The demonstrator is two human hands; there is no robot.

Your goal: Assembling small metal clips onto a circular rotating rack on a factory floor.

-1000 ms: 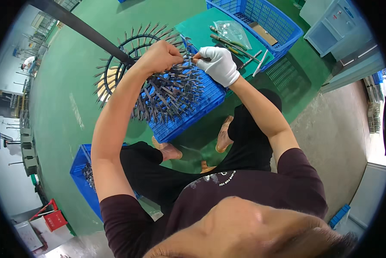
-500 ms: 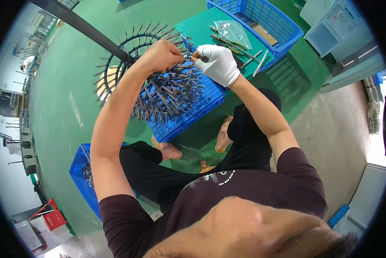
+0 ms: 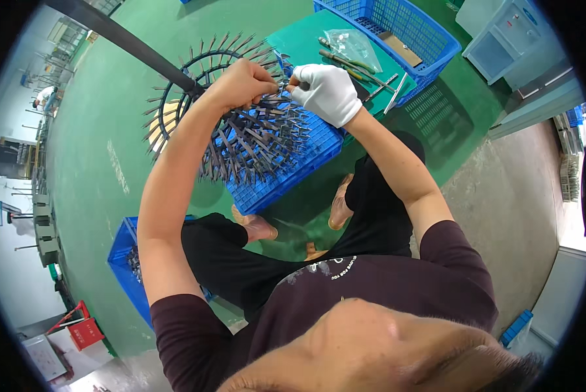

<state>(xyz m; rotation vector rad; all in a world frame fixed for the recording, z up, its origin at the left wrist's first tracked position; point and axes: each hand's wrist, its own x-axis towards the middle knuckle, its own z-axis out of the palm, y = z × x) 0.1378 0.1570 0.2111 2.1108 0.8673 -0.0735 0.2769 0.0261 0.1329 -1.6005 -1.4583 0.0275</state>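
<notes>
A round dark rack [image 3: 257,140] bristles with many flat metal prongs and hangs together around a dark pole [image 3: 126,46]. My bare left hand [image 3: 246,83] reaches over its top, with fingers bent and pinched at prongs on the right side. Just right of it is my right hand [image 3: 325,93] in a white glove, thumb and forefinger pinched close together at the same edge of the rack. Something small and silvery glints between the two hands. What either set of fingertips grips is too small to make out.
A blue crate [image 3: 286,179] stands under the rack. Beyond it, a green board [image 3: 293,36] carries hand tools [image 3: 352,65] and a clear plastic bag [image 3: 353,49]. A blue basket [image 3: 430,39] sits behind the board. At lower left, another blue bin [image 3: 124,261] contains small metal parts.
My gloved right hand has shifted slightly up and to the left, its fingertips still pinched at the rack. My left hand stays nearly where it was.
</notes>
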